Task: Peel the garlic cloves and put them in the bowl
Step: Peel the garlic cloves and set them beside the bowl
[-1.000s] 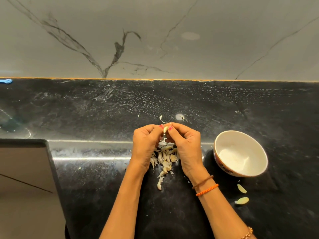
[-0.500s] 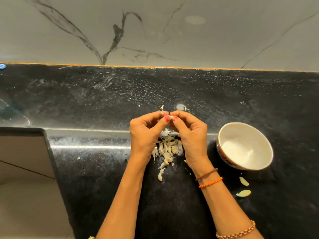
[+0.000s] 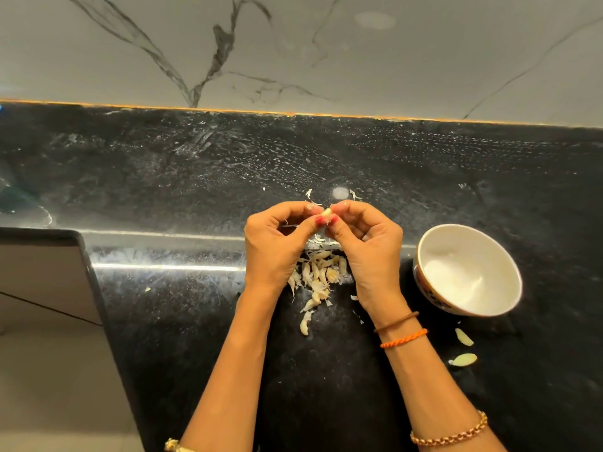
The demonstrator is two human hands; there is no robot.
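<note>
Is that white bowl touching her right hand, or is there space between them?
Apart. The head view shows a strip of dark counter between the bowl and the right hand, which pinches a garlic clove with the left hand.

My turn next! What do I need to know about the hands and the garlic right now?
Left hand and right hand: both pinch one small pale garlic clove above the black stone counter, peeling it.
Pile of pale garlic cloves and papery skins: on the counter under the hands.
White ceramic bowl: right of the hands; nothing visible inside.
Two pale garlic pieces lie in front of the bowl.
Done: no cloves in the bowl yet.
Left: finish this clove, drop it in, then do the rest.
</note>
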